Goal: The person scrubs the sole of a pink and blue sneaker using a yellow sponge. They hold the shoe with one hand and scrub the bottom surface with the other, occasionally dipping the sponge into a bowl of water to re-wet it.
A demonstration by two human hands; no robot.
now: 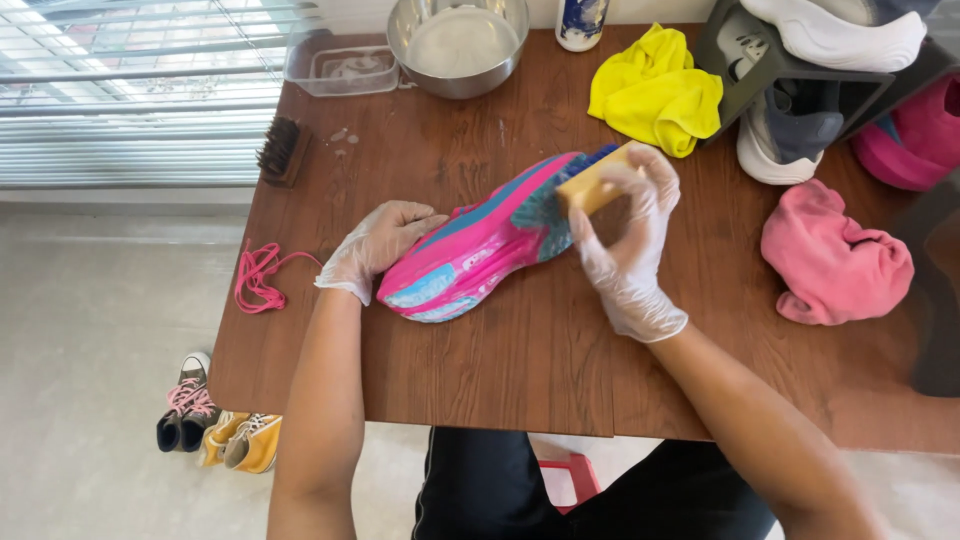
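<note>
A pink and blue running shoe [480,245] lies sole up on the brown wooden table [520,370]. My left hand [378,243], in a clear glove, grips its heel end at the left. My gloved right hand [625,245] holds a wooden brush [590,185] with blue bristles pressed on the toe end of the sole.
Pink laces [258,277] and a dark bristle brush [284,150] lie at the left. At the back stand a metal bowl [458,45], a clear plastic tub [340,70] and a bottle [580,22]. Yellow cloth [655,92], pink cloth [835,258], more shoes [800,125]. Small shoes [215,425] on the floor.
</note>
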